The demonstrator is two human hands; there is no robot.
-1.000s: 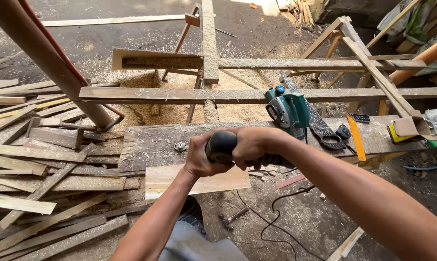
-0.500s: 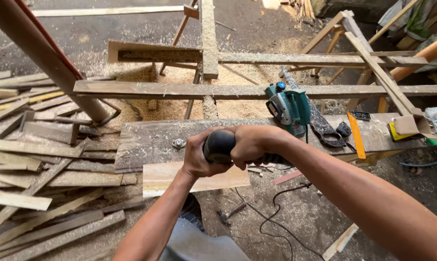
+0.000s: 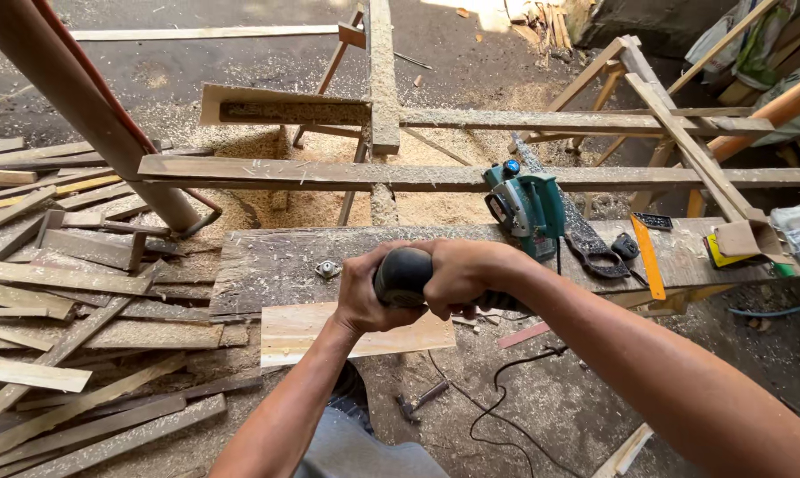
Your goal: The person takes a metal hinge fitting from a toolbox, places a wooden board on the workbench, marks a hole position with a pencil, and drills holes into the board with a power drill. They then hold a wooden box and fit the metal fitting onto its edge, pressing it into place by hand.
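Both hands (image 3: 417, 283) around black tool (image 3: 402, 276)

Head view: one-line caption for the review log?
Both hands, left hand and right hand, grip a black rounded tool above a pale wooden board.

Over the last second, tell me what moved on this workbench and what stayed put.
Almost nothing changed. Both hands keep their grip on the black tool: left hand at its near end, right hand wrapped over it, above the pale board. The view only drifted slightly. The green circular saw, orange ruler and hammer on the ground lie as before.
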